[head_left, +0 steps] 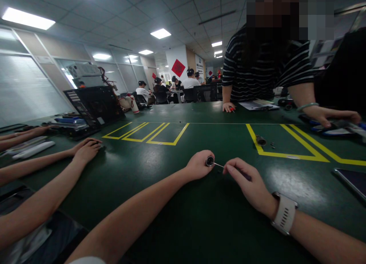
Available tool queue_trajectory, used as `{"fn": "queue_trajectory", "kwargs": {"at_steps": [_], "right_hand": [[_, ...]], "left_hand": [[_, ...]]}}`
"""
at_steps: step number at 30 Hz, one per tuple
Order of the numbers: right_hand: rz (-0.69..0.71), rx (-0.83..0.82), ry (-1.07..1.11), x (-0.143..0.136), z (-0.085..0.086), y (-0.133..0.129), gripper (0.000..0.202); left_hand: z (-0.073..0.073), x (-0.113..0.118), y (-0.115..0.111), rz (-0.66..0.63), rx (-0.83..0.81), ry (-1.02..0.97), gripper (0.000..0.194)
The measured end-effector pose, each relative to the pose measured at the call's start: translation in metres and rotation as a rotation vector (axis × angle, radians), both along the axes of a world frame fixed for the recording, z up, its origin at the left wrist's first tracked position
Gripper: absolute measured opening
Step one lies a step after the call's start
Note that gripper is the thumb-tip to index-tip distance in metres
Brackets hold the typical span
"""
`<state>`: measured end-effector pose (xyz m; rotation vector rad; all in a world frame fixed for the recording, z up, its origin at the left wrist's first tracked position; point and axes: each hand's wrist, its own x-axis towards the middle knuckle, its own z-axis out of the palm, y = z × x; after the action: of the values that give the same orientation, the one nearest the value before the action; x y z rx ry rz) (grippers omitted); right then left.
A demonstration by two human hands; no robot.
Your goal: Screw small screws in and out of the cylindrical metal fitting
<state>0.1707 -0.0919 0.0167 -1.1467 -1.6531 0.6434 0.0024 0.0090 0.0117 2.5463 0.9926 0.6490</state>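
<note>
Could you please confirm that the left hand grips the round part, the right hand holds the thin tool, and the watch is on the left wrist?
The watch is on the right wrist, not the left, as the head view shows. The left hand does grip the round part, and the right hand holds the thin tool.

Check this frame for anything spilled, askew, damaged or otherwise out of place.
Nothing looks spilled or damaged. One mild oddity: a tiny dark piece lies loose near the left hand, outside the yellow outlines, while similar bits lie inside one, beside a metal fitting. It may simply have been set down there.
</note>
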Motion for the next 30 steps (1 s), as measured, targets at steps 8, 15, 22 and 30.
{"fn": "queue_trajectory", "kwargs": {"at_steps": [8,15,22,30], "right_hand": [[-0.002,0.196,-0.274,-0.006,-0.005,-0.001,0.015],[-0.050,0.155,-0.301,-0.009,-0.001,-0.002,0.019],[-0.020,-0.112,0.157,0.003,-0.006,0.012,0.025],[0.064,-0.350,0.535,0.004,-0.008,0.019,0.019]], "left_hand": [[-0.001,0.001,0.000,0.027,0.049,0.080,0.007],[-0.001,0.000,-0.001,-0.050,0.131,0.134,0.007],[0.001,0.000,-0.003,-0.075,0.112,0.128,0.008],[0.001,0.000,-0.001,-0.072,0.037,0.033,0.011]]}}
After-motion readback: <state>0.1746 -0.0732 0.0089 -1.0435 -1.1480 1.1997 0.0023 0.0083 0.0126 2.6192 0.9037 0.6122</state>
